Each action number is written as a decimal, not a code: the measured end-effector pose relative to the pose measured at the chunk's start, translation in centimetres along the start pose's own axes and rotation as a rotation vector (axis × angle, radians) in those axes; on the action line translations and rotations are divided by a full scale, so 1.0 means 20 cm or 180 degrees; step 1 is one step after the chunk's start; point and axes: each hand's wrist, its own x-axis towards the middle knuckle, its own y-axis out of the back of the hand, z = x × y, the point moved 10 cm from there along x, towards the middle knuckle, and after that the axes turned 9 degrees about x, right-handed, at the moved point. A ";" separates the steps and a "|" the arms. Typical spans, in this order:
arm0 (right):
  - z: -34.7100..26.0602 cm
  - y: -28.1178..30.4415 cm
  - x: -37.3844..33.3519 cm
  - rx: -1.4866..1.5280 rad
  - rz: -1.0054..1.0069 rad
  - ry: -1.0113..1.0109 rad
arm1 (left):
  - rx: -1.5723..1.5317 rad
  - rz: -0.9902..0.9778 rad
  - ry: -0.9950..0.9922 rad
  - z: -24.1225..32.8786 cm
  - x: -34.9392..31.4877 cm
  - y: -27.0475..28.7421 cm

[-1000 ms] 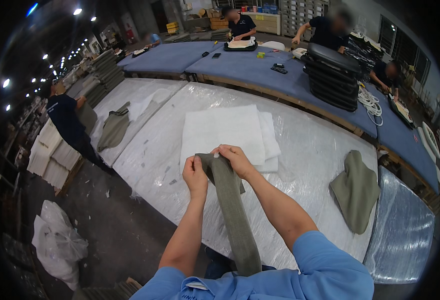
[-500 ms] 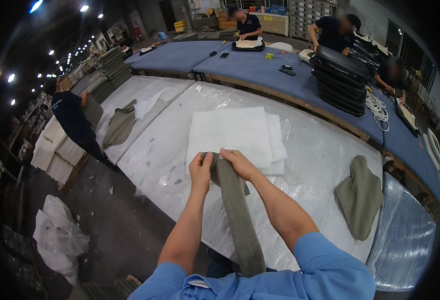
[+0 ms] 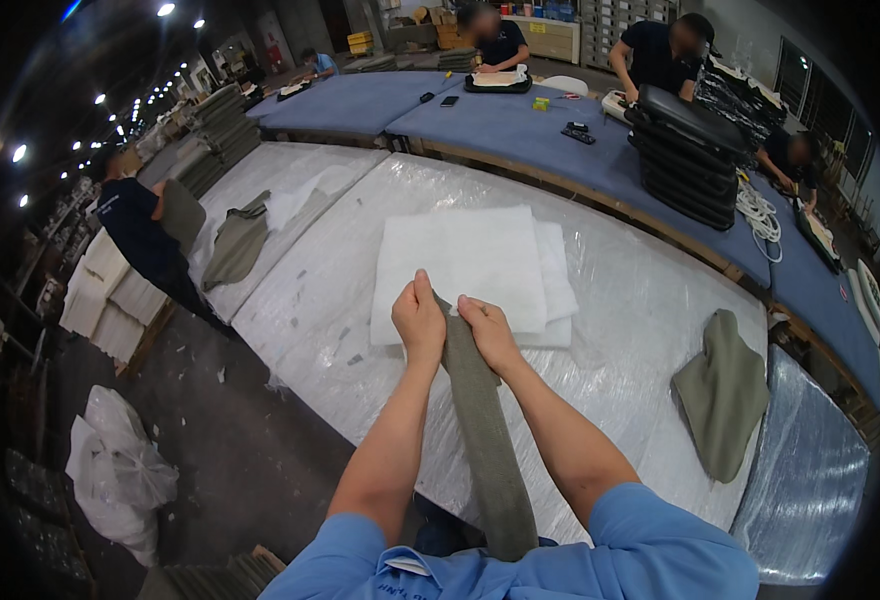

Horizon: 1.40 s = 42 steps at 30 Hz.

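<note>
A long grey-green fabric piece [image 3: 485,450] runs from my chest toward the middle of the plastic-wrapped table. My left hand [image 3: 421,325] is closed on its far end, thumb pointing up. Just to the right, my right hand [image 3: 485,335] pinches the same end between thumb and fingers. Beyond both hands lie stacked white padding sheets [image 3: 460,255], their near edge partly behind my hands. Another grey-green fabric piece [image 3: 722,400] rests flat on the table at the right.
Blue-topped tables [image 3: 520,130] stand beyond, with people working there and a stack of black cushions [image 3: 690,150]. At the left a person [image 3: 140,220] stands by another wrapped table holding grey-green fabric [image 3: 238,240]. A white plastic bag [image 3: 120,470] sits on the floor.
My left hand has turned thumb-up and shifted slightly right and away from me. My right hand has moved slightly right, and the fabric's far end has twisted narrower.
</note>
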 end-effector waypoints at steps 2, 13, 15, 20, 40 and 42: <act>0.01 0.04 -0.01 -0.0006 0.0104 0.0002 | 0.0194 -0.0027 -0.0179 0.04 0.02 -0.03; 0.00 -0.09 0.03 -0.0256 0.0201 0.0169 | 0.1058 0.0083 -0.0766 0.04 0.13 0.05; 0.01 -0.05 0.04 -0.0308 0.0196 0.0151 | 0.1304 -0.0279 -0.0646 0.05 0.09 0.03; -0.15 0.04 0.04 -0.1069 0.0898 0.0817 | 0.0407 -0.1238 -0.0616 0.13 -0.06 0.00; 0.29 0.61 -0.07 -0.1991 0.0660 -0.0338 | -0.0196 -0.1445 0.1060 -0.45 -0.10 0.33; 0.46 0.98 -0.38 -0.2835 0.0267 -0.1033 | -0.0382 -0.1189 0.1801 -0.74 -0.16 0.63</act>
